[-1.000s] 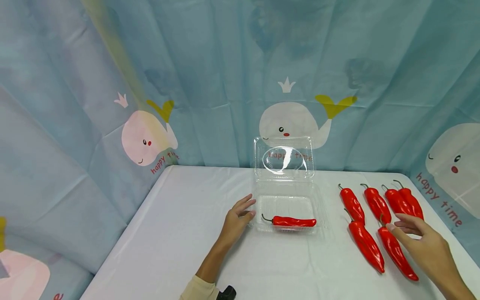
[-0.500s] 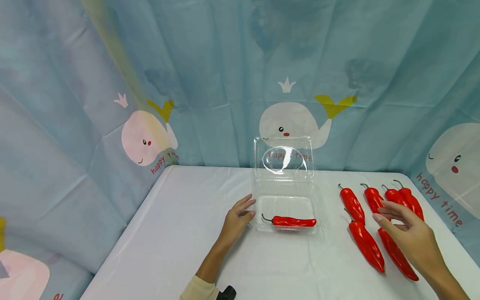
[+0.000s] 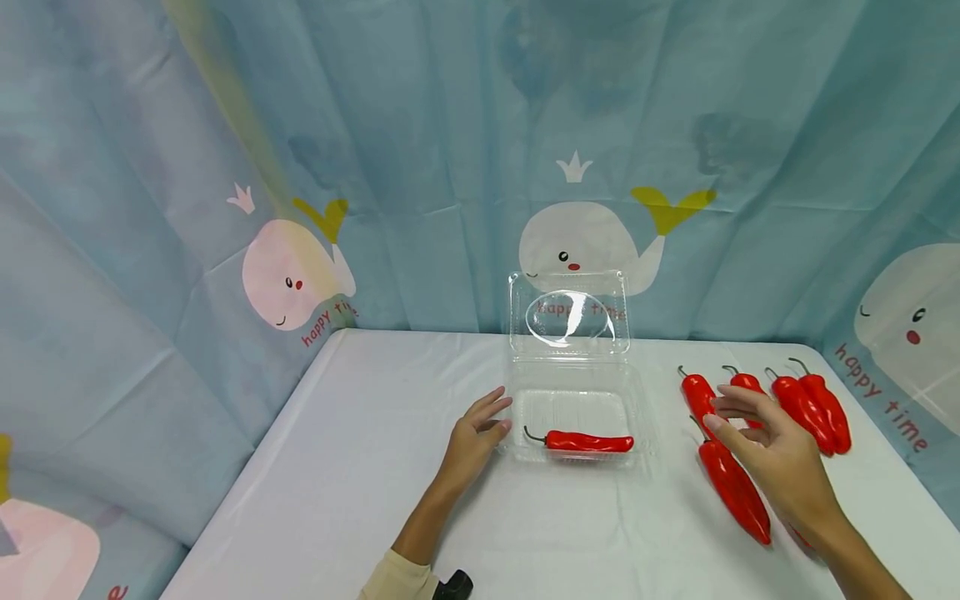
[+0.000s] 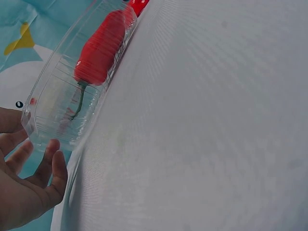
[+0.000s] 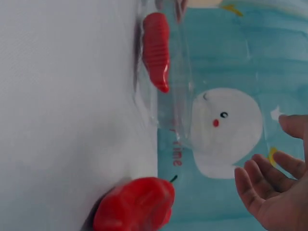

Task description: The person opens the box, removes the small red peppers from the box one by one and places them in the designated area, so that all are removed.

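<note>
A clear plastic clamshell box [image 3: 572, 406] stands with its lid [image 3: 566, 342] raised at the back. Lengthwise along its front side lies a red chili pepper [image 3: 588, 442], its green stem pointing left. My left hand [image 3: 467, 446] is at the box's left side, fingertips right at the wall, also close in the left wrist view. Above the loose peppers on the right, my right hand [image 3: 787, 467] has loosely bent fingers and an empty palm. It partly hides a back pepper [image 3: 746, 382] and most of a front pepper [image 3: 801, 537].
Farther left among the loose peppers are a back chili [image 3: 697, 390] and a longer front chili [image 3: 735, 492]. Two more chilies [image 3: 802, 414] lie side by side near the right table edge. A blue whale-print curtain [image 3: 435, 208] hangs behind the white table [image 3: 345, 467].
My right hand has moved left across the loose peppers, toward the box, with nothing in it. The left hand and the box have stayed put.
</note>
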`<state>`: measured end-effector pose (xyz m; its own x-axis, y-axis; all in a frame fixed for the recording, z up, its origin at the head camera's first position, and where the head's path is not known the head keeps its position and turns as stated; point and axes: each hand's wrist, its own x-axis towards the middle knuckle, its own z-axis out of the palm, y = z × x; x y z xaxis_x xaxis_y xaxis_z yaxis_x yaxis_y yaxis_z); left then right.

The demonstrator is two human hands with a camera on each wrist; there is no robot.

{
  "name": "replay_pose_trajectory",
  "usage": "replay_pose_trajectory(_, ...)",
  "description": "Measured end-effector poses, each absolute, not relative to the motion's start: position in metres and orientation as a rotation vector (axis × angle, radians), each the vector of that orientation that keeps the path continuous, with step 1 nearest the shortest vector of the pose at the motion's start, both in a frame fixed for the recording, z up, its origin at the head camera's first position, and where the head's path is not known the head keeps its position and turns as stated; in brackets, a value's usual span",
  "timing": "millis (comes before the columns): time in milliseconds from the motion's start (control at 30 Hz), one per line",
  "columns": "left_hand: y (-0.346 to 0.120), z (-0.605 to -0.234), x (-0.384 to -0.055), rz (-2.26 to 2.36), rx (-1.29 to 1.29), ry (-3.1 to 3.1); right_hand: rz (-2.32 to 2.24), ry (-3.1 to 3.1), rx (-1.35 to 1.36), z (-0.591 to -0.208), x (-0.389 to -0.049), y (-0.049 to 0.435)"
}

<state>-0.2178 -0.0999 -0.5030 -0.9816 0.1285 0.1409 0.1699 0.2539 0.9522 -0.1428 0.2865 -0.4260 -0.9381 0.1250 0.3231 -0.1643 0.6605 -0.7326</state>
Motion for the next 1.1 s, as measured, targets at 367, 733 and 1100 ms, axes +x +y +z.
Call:
replay_pose_trajectory(367,-0.101,-0.502,-0.218,-1.858,-0.304,-2.491,1.187,-2.510,0.191,-0.425,-0.156,0.255)
replay_pose_trajectory(733,-0.101,-0.501,-0.218,-1.886,-0.323,-2.453,1.350,-2.576,0.311,-0.432,-0.170,0.236)
replay_pose_trajectory(1100,-0.101,-0.500,-0.218,-1.893,-0.319,-2.449,1.532,-2.617,0.435,-0.445,-0.186,0.220)
